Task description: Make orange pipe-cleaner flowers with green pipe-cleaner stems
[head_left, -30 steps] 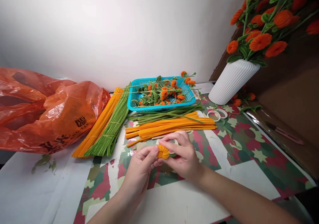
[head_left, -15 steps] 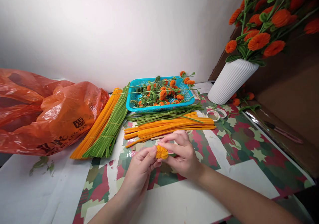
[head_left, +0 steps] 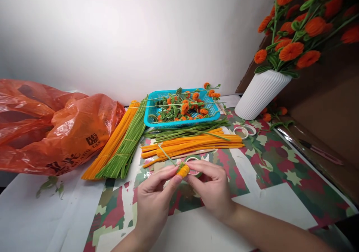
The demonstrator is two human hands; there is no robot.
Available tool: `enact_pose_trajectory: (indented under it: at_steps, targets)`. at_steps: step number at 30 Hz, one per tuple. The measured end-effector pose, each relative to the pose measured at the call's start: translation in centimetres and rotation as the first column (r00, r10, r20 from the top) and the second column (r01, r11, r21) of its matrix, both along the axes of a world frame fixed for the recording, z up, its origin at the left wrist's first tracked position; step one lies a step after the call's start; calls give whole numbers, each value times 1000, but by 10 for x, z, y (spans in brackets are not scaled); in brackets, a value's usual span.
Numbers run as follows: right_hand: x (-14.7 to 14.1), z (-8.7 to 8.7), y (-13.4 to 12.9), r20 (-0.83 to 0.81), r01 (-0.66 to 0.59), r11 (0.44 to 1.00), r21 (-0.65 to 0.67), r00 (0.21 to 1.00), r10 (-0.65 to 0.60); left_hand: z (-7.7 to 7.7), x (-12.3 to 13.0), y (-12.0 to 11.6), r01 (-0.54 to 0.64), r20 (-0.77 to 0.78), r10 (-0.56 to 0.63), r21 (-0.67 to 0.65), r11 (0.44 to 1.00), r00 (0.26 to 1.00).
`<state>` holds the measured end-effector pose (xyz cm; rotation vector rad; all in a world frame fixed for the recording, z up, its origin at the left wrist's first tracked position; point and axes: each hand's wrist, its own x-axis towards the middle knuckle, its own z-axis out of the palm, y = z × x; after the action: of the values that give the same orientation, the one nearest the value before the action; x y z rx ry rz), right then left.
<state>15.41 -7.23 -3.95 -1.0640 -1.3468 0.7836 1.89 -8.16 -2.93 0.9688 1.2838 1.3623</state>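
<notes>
A small yellow-orange pipe-cleaner flower (head_left: 183,171) sits between my fingertips in the middle of the view, tilted with its green base upward. From that base a thin green stem (head_left: 166,154) points up and to the left. My left hand (head_left: 155,194) pinches the flower from the left with thumb and forefinger. On the other side my right hand (head_left: 214,188) is closed on the flower's edge, thumb and fingers together. Partly hidden behind the right fingers is a ring-shaped tape roll (head_left: 192,158).
Orange pipe cleaners (head_left: 193,143) lie just beyond my hands. Behind them stands a blue basket (head_left: 182,124) of small flowers. Orange and green bundles (head_left: 125,151) and an orange plastic bag (head_left: 75,132) are left. At right are tape rolls (head_left: 241,132), a white vase (head_left: 260,95) and a cutter (head_left: 319,151).
The flower has been turned: its petalled face pointed toward me, and now its green base and stem show. Both hands have shifted their grip around it.
</notes>
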Motion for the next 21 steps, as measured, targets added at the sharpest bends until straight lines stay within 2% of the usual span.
enact_pose_trajectory:
  at_steps: [6, 9, 12, 18, 21]
  targets:
    - [4, 0, 2, -24, -81, 997, 6, 996, 81, 1, -1, 2, 14, -85, -9, 59, 998, 996]
    - [4, 3, 3, -67, -40, 997, -59, 997, 36, 1, -1, 1, -13, -79, 18, 59, 998, 997]
    - [3, 4, 5, -103, 3, 994, -109, 995, -14, 1, 0, 0, -19, -80, 28, 115, 993, 996]
    - [3, 2, 5, -138, -37, 999, -36, 990, 32, 2, 2, 0, 28, -77, -15, 167, 986, 997]
    - [2, 1, 5, -182, -52, 993, -107, 983, 32, 1, 2, 0, 21, -81, -5, 194, 981, 997]
